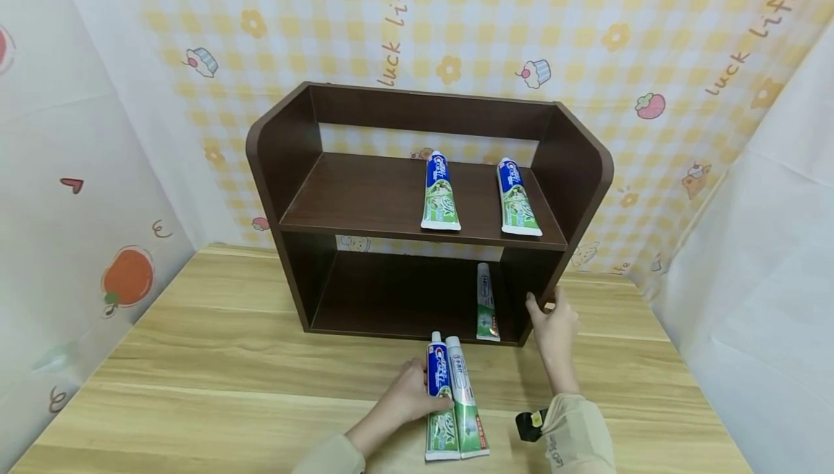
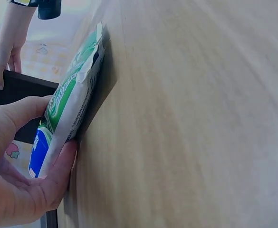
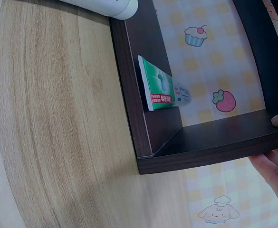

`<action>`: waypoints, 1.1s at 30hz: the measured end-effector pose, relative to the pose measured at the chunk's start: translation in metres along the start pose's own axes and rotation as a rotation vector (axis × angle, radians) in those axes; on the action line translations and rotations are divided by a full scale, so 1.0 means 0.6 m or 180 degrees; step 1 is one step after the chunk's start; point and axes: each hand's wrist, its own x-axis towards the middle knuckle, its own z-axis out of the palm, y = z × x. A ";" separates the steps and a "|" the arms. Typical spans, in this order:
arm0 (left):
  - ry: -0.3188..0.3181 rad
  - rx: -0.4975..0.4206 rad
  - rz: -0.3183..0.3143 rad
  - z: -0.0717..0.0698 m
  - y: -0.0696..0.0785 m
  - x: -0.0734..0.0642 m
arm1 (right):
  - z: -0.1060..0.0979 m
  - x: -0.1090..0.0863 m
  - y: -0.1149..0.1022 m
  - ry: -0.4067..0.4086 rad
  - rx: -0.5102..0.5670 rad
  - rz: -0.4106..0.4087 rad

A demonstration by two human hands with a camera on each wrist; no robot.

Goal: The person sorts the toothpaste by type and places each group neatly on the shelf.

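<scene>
Between the thumb and fingers of the left hand [image 1: 412, 396] is a blue and green tube [image 1: 439, 369]. The hand pinches it from the left side, thumb on top (I can't tell if its underside touches the table [image 1: 215, 373]). The tube is long and thin, and its cap end points straight at the brown shelf [image 1: 430, 110], just ahead. Right beside it, a white and green tube [image 1: 461, 380] lies with its cap end toward the shelf too, turned a bit left. The left hand is the nearer one to both.

The right hand [image 1: 556, 331] grips the shelf's right wall [image 1: 580, 177], thumb inside and fingers outside. Down low, near that wall, lies a thin grey and green tube [image 1: 486, 307]. Two more big tubes [image 1: 441, 195] lie on the upper board [image 1: 358, 188], well apart. Behind the shelf hangs a yellow checked cloth [image 1: 495, 11], and white cloth [image 1: 782, 257] hangs at both sides.
</scene>
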 end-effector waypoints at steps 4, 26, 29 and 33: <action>-0.0048 0.0120 -0.0039 -0.002 0.007 0.003 | -0.002 0.002 0.001 -0.0029 0.0017 0.0015; -0.0697 -0.0690 -0.0069 -0.004 -0.006 0.005 | -0.003 -0.001 -0.001 -0.0015 -0.0112 -0.0015; -0.0681 -0.0738 -0.0076 -0.002 -0.008 0.005 | -0.003 -0.002 -0.001 -0.0016 -0.0096 0.0006; -0.0613 -0.0826 -0.0080 0.001 -0.011 0.005 | -0.003 -0.002 -0.002 0.0007 -0.0094 -0.0027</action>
